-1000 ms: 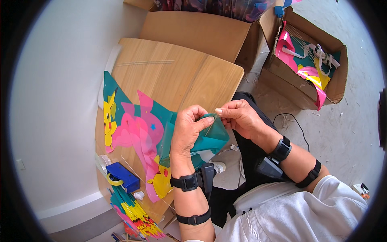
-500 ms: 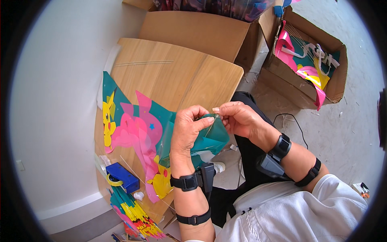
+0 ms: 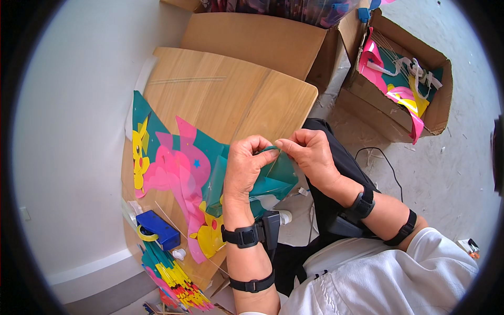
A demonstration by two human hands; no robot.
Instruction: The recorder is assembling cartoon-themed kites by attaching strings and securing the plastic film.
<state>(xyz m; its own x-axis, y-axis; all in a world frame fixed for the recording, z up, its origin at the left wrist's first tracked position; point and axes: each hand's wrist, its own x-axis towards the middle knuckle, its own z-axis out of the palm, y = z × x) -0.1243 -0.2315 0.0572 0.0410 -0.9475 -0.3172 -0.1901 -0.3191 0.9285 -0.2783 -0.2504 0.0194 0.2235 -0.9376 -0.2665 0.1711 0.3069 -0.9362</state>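
Observation:
A thin plastic kite sheet (image 3: 195, 163), teal with pink shapes and yellow cartoon figures, lies across the table and hangs over its near right side. My left hand (image 3: 244, 165) is closed on the bunched teal edge, thumb against the forefinger. Touching it at the fingertips, my right hand (image 3: 310, 152) pinches the same edge at a corner. A thin pale rod (image 3: 272, 167) runs down from that corner along the teal film. The fingers partly hide the rod's upper end, so I cannot tell how it sits in the edge.
A wooden table (image 3: 236, 100) bears two thin rods (image 3: 186, 80) and a blue tape dispenser (image 3: 159, 230). Below that lies a stack of colourful folded sheets (image 3: 176, 278). An open cardboard box (image 3: 446, 100) with similar sheets stands at the far right. Another carton (image 3: 252, 39) adjoins the table's far edge.
My right hand has turned at the wrist, its fingers now curled above the pinched corner. The left hand stays closed on the sheet, almost unmoved.

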